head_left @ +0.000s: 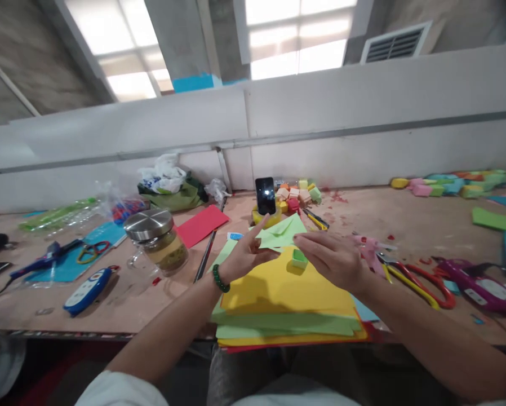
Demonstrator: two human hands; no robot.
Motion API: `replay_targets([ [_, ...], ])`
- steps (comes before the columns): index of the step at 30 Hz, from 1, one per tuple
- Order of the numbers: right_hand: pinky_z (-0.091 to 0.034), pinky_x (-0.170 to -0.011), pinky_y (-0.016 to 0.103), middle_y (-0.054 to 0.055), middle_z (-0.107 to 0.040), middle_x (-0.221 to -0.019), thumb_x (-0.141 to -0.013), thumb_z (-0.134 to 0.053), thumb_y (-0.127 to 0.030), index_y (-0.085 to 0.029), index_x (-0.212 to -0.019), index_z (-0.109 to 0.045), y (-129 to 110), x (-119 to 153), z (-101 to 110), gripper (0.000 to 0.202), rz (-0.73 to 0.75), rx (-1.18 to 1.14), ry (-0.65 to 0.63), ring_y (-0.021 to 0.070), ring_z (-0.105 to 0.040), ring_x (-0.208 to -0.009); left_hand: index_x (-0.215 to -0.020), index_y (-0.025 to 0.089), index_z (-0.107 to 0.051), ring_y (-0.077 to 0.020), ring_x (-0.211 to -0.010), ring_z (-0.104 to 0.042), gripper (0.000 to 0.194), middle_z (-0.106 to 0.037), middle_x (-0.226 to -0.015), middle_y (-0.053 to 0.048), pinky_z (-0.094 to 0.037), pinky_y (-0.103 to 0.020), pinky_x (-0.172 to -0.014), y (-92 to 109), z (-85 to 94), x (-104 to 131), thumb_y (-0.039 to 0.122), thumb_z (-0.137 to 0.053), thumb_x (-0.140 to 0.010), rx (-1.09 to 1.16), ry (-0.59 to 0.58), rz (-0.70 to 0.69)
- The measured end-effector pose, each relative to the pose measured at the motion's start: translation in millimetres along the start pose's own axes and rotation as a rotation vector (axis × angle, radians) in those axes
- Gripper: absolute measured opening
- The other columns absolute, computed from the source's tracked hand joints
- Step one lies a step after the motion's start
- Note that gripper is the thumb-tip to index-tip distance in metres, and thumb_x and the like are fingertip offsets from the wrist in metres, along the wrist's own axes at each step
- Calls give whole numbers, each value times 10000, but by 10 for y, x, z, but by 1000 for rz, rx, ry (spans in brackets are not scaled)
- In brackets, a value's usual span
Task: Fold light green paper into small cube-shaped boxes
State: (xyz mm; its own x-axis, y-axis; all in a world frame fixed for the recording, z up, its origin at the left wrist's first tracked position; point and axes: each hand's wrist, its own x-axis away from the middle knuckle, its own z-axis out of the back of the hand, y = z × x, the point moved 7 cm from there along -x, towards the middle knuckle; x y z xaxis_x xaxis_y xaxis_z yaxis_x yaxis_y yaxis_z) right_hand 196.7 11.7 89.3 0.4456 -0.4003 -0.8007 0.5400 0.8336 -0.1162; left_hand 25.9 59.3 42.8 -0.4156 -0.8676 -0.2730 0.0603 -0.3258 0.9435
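two bare hands are held near each other above a stack of coloured paper (289, 326). the left hand (245, 256) is spread, with the thumb and the forefinger stretched well apart. the fingers of the right hand (335, 259) are kept close together, and their tips are brought to the right end of the light-green paper (283, 232); whether it is really pinched there cannot be judged. this paper, which seems to be folded, is found between the hands, in front of the upright smartphone (265, 195).

below it, on the yellow sheet (274, 293), a small green paper box (298, 258) is placed, just beside the right fingertips. it could easily be crushed or pushed away if the right hand were lowered without care. the light-green paper could also be creased in a wrong place, because no firm hold by the left hand is seen. if the paper were pushed too far forward, the smartphone could be knocked over.

the front of the stack is laid over the table edge, so the sheets could be shifted by a forearm. on the right, the pink glue gun (368, 251) and the scissors (413, 288) could be caught by the right forearm, if it were swung outward.
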Motion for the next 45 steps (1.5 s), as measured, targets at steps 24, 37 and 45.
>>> replay_targets([
  [24, -525, -623, 285, 28, -699, -697, -652, -758, -484, -182, -728, -729, 648, 427, -965, 313, -885, -857, -3, 153, -623, -648, -1003, 208, -671, -129, -789, -613, 486, -681, -863, 5, -480, -239, -732, -602, 49, 15, 374, -851, -584, 412, 298, 43],
  [37, -567, -610, 285, -66, -657, -653, -587, -815, -446, -213, -1159, -455, 566, 475, -1013, 715, -1100, -1047, -31, 132, -644, -583, -1370, 200, -467, -113, -733, -619, 798, -691, -838, -2, -492, -214, -695, -496, -14, 105, 368, -780, -656, 246, 355, 29],
  [45, -535, -586, 251, -22, -700, -734, -602, -806, -415, -189, -1169, -481, 580, 509, -999, 692, -1075, -1000, -38, 140, -660, -649, -811, 100, -713, -183, -667, -676, 537, -715, -763, -84, -496, -256, -626, -726, -15, 60, 524, -831, -503, 335, 270, 385],
])
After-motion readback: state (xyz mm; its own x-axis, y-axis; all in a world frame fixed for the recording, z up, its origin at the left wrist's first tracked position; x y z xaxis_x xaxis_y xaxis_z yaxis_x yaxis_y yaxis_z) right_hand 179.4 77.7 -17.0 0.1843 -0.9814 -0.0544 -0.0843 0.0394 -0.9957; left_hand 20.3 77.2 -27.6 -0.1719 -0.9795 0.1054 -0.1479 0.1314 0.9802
